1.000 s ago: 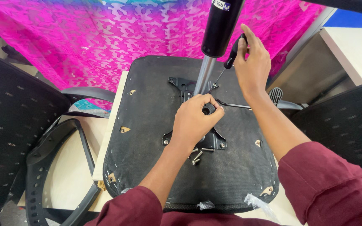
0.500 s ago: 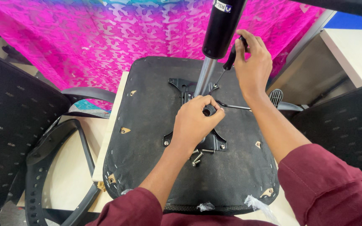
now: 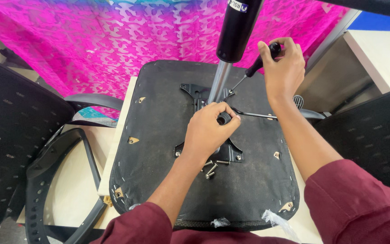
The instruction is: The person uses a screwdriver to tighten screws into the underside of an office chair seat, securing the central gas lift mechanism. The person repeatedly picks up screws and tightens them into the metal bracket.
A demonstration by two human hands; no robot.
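An upturned office chair seat (image 3: 159,149) with black fabric lies on a light table. A metal mechanism plate (image 3: 195,92) is fixed at its middle, and a gas cylinder (image 3: 235,34) stands up from it. My left hand (image 3: 208,133) grips a round black knob on the plate. My right hand (image 3: 283,68) holds a black-handled screwdriver (image 3: 253,70) whose tip points down at the plate's far right corner. Several loose screws (image 3: 213,167) lie on the seat just below my left hand.
A pink patterned cloth (image 3: 113,40) hangs behind the seat. A black mesh chair back (image 3: 10,135) and a loose armrest (image 3: 50,180) lie at the left. Another black mesh panel (image 3: 371,144) is at the right, with a grey cabinet (image 3: 339,77) behind it.
My right hand has shifted slightly on the screwdriver handle, turning it. My left hand stays on the knob.
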